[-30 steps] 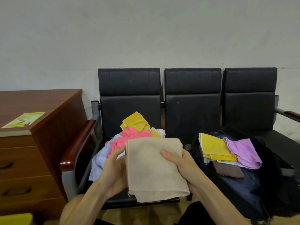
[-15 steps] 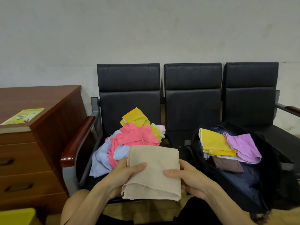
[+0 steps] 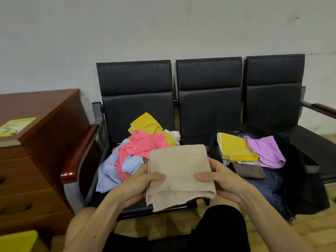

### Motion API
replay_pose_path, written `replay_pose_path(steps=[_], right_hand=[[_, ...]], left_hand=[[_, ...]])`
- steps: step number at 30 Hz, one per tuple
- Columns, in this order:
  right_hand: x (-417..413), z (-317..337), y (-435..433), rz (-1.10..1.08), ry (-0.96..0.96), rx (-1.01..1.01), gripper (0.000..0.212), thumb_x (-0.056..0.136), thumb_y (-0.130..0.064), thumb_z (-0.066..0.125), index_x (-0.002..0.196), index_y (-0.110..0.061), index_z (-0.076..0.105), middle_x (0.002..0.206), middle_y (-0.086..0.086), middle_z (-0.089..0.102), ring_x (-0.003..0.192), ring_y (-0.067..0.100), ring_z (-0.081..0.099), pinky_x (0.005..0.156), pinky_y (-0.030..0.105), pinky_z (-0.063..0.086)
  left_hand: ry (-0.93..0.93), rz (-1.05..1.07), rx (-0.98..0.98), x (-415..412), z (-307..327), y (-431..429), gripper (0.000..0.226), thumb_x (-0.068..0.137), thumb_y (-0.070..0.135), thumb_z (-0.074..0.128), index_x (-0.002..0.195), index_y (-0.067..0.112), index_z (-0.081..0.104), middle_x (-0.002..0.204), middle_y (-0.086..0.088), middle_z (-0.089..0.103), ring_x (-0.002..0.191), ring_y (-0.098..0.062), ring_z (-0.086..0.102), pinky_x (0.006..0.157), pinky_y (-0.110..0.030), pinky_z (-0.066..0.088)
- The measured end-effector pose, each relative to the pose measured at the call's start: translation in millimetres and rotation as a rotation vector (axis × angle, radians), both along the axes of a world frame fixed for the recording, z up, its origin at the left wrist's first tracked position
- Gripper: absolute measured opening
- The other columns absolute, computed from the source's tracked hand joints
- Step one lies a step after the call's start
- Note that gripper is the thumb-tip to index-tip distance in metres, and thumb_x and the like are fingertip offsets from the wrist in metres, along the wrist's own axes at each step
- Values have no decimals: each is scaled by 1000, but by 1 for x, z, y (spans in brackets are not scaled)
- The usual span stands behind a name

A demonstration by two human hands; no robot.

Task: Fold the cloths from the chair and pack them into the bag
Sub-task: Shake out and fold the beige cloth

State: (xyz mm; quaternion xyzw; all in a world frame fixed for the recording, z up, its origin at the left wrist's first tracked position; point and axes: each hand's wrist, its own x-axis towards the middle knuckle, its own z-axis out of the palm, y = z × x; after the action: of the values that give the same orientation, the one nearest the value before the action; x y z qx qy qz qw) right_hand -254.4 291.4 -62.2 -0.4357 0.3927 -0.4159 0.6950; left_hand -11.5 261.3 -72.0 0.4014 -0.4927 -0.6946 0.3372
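Beige cloth [image 3: 179, 171], folded into a thick rectangle, is held flat in front of the seats, between the loose heap and the bag. Left grip [image 3: 138, 184] pinches its left edge, thumb on top, fingers under. Right grip [image 3: 218, 179] pinches the right edge the same way. Fold looks done or one tuck short (lower layers hang uneven). Not in the bag yet.

Packed: the open black bag [image 3: 300, 179] holds a folded yellow cloth [image 3: 236, 148], a purple cloth [image 3: 263, 153] touching it, and a brown cloth [image 3: 249, 170] in front. Something pale sits underneath.

Left to do: a crumpled heap on the left seat of the chair [image 3: 209, 106], with a pink cloth [image 3: 143, 144], a pale blue cloth [image 3: 109, 170] and a yellow one [image 3: 145, 123] at the back. Bits of light green and pale pink peek out. My guess is roughly halfway, with at least five to fold.

Wooden drawer unit [image 3: 45, 133] stands left of the chair, a yellow-green booklet [image 3: 16, 125] on top.
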Motion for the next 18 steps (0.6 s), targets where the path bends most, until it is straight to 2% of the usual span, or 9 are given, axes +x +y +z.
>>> replay_pose_path(steps=[2,4,6,7,8,10,12,15,18], right_hand=[[-6,5,4,49,-14,-56,77,60,-2,81,131,-15,55,118,9,71,110,28,68,80,37,59],[-9,11,7,57,-10,-138,66,67,8,77,125,-20,60,113,3,74,106,24,70,78,32,58],[-12,19,9,67,-29,-256,47,70,13,77,105,-19,75,107,3,74,101,21,71,76,30,58],[-13,22,10,83,-28,-305,37,71,13,74,90,-18,80,104,3,74,100,20,70,74,29,57],[-13,26,11,98,-21,-335,34,75,14,66,77,-17,80,102,3,72,100,20,68,73,29,56],[-15,27,9,103,9,-353,47,82,20,51,62,-16,76,103,4,68,102,20,66,72,29,54],[-16,24,7,61,18,-357,46,84,16,50,67,-17,77,105,3,68,102,19,66,71,29,54],[-17,14,8,-61,41,-336,39,85,1,56,97,-28,78,101,2,71,93,16,68,68,27,56],[-19,2,8,-151,149,-328,44,93,2,53,104,-35,75,102,2,73,93,22,68,72,34,53]], left_hand=[[50,-15,-22,-1,6,2,36,81,-4,60,115,8,67,102,-10,76,88,-19,74,70,-26,58],[113,-18,-56,5,13,4,34,70,1,68,101,12,77,99,-9,77,87,-20,75,69,-26,59],[81,-58,-163,14,22,6,30,64,-3,76,89,13,82,98,-11,77,90,-24,74,71,-27,59],[31,-107,-242,18,28,7,26,69,-6,76,85,13,82,101,-13,76,94,-28,73,74,-29,59],[-2,-148,-305,21,32,8,24,72,-6,73,80,15,82,104,-15,75,98,-32,72,76,-32,59],[-7,-190,-351,23,36,7,19,75,6,68,72,18,82,111,-18,73,106,-37,68,78,-35,59],[-17,-182,-374,19,37,6,32,81,-2,60,71,20,82,113,-18,72,110,-38,66,81,-36,58],[-24,-167,-405,12,35,3,58,88,-22,47,71,21,82,110,-14,74,108,-32,68,82,-34,58],[-23,-132,-432,1,29,-3,64,95,-20,40,71,23,81,110,-8,75,108,-28,69,83,-34,58]])
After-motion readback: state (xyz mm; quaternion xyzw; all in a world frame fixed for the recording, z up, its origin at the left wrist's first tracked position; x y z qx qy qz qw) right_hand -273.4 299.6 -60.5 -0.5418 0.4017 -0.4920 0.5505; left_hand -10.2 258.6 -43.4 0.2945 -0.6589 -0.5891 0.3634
